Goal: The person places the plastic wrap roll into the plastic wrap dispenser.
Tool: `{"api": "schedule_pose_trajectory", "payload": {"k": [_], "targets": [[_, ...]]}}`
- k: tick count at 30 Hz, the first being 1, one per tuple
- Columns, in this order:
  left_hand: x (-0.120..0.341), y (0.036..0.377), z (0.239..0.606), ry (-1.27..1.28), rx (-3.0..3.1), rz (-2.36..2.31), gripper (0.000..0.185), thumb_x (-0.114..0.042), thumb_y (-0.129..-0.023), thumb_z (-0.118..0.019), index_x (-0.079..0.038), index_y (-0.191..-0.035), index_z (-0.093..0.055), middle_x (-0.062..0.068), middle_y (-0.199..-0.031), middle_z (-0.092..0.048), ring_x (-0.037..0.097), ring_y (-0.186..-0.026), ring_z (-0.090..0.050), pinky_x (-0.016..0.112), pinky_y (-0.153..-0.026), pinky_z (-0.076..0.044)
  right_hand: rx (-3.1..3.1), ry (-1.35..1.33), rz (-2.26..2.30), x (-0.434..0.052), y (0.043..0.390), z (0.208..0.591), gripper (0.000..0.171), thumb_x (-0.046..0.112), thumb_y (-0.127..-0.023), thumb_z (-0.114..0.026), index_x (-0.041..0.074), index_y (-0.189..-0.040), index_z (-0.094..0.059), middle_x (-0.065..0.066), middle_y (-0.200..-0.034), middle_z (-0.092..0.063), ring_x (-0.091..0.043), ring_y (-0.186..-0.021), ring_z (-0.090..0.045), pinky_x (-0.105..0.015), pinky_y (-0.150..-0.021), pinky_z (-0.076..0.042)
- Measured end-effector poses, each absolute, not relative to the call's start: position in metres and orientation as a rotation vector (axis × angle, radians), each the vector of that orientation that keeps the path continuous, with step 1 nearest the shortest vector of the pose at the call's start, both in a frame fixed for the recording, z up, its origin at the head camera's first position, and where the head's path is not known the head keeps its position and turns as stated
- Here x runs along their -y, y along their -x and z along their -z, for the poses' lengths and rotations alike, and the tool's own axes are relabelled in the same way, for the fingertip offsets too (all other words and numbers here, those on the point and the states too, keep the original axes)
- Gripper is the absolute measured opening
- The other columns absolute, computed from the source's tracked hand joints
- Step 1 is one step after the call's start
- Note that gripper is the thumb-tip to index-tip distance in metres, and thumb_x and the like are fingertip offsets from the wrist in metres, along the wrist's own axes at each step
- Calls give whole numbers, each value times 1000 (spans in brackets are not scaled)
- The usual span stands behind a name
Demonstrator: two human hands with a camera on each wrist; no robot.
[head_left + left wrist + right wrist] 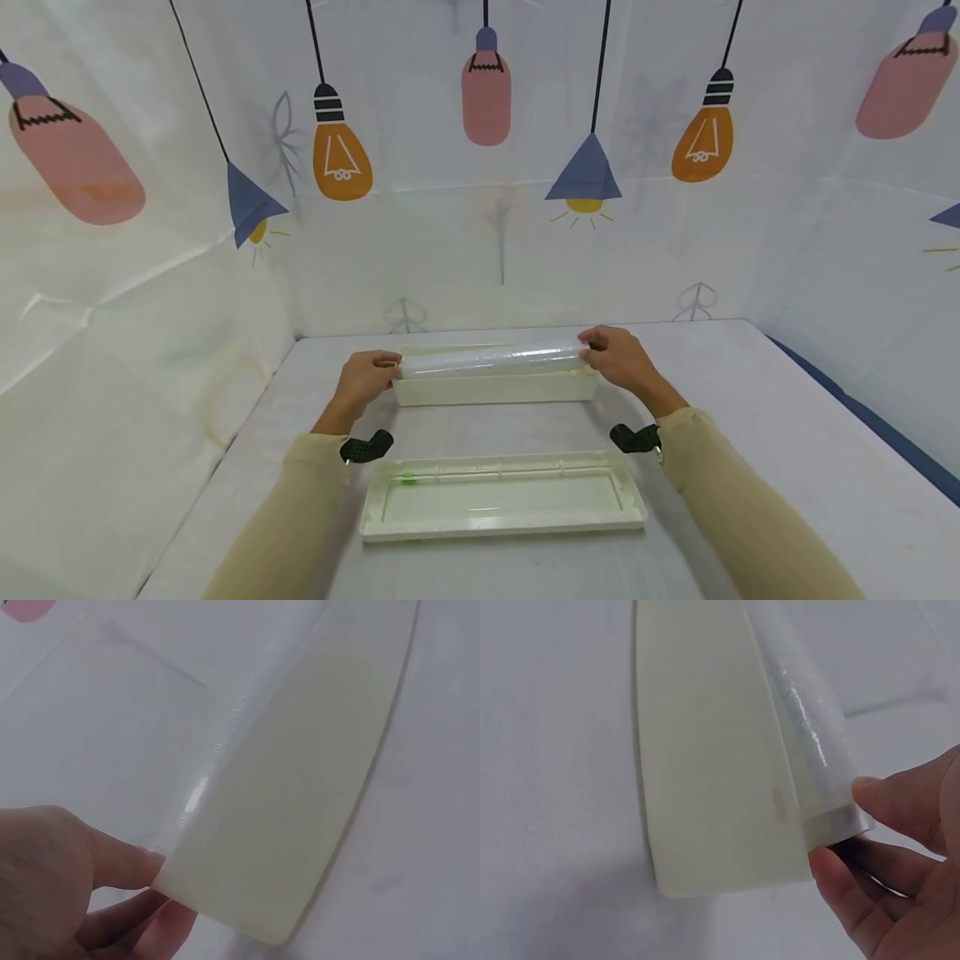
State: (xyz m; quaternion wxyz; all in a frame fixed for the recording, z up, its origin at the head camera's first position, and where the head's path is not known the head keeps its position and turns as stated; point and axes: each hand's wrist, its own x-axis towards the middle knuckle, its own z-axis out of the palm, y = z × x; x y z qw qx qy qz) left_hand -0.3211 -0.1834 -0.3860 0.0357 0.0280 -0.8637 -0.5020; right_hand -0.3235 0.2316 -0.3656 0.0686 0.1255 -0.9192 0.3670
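Note:
A clear roll of cling film (pixel 491 360) lies along the opening of a long cream plastic box (pixel 495 390), its right end higher than its left. My right hand (pixel 621 358) pinches the roll's right end between thumb (pixel 877 793) and fingers, just above the box rim. At the other end my left hand (pixel 363 380) grips the roll's left end by the box corner, thumb (pixel 135 862) on top and fingers below. The box wall hides part of that grip in the left wrist view. How deep the roll sits inside cannot be seen.
Closer to me lies the box's long cream lid (pixel 502 527), hollow side up, with a rail along its far side and a small green slider (pixel 408 477) on it. White sheeting (pixel 480 250) printed with lamps hangs behind the white-covered table (pixel 720 375).

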Motion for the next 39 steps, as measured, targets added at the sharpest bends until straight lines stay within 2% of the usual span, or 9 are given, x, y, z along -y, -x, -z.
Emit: {"api": "schedule_pose_trajectory", "payload": {"k": [9, 31, 39], "targets": [[183, 320, 387, -62, 2669, 1528, 32, -7, -96, -63, 1, -127, -67, 23, -124, -65, 31, -101, -68, 37, -84, -57, 2776, -405, -1113, -236, 326, 366, 37, 10, -99, -62, -7, -131, -59, -26, -131, -61, -41, -123, -55, -55, -101, -46], [183, 319, 390, -97, 2673, 1553, 33, -8, -97, -62, -1, -129, -65, 22, -126, -64, 29, -101, -67, 36, -85, -56, 2808, -389, -1108, -237, 329, 372, 39, 14, -99, -63, -5, -133, -58, -25, -133, -59, -39, -125, -54, -54, -101, -45], [185, 319, 391, -54, 2646, 1578, 34, -6, -96, -63, 1, -129, -65, 23, -125, -64, 31, -105, -66, 36, -86, -57, 2804, -408, -1087, -239, 332, 374, 39, 14, -99, -63, -5, -133, -59, -25, -132, -60, -40, -124, -55, -54, -101, -45]]}}
